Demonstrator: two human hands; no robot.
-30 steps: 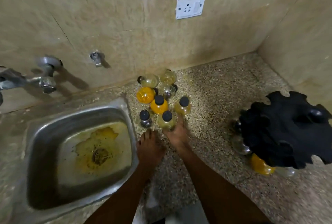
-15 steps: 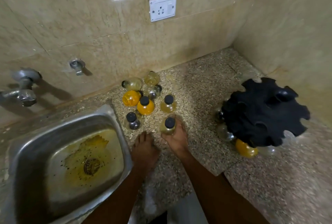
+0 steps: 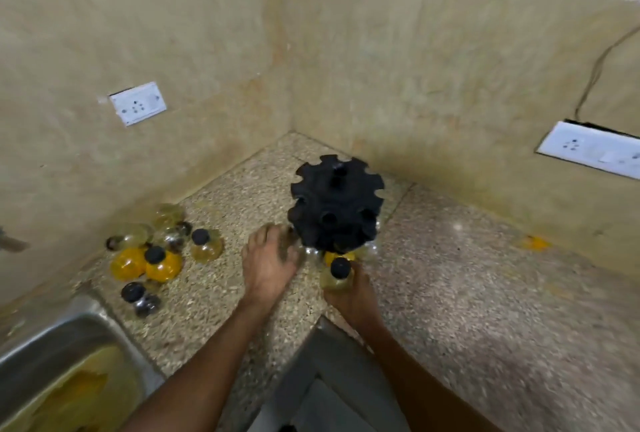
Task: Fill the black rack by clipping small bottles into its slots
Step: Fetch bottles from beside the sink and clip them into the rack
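Note:
The black rack, round with notched slots, stands in the counter's corner. A few bottles hang under its near rim, one orange. My right hand grips a small pale-yellow bottle with a black cap, held upright just in front of the rack's near edge. My left hand reaches to the rack's lower left side, fingers extended and touching near its base. A cluster of loose small bottles, orange, pale yellow and clear, sits on the counter to the left.
A steel sink with yellow residue lies at the lower left. The speckled stone counter runs right along the beige walls. Two white sockets are on the walls. An orange stain marks the far right.
My right hand lifted one pale-yellow bottle from the cluster and carried it right to the rack. My left hand moved from the counter to the rack's side. The view swung right.

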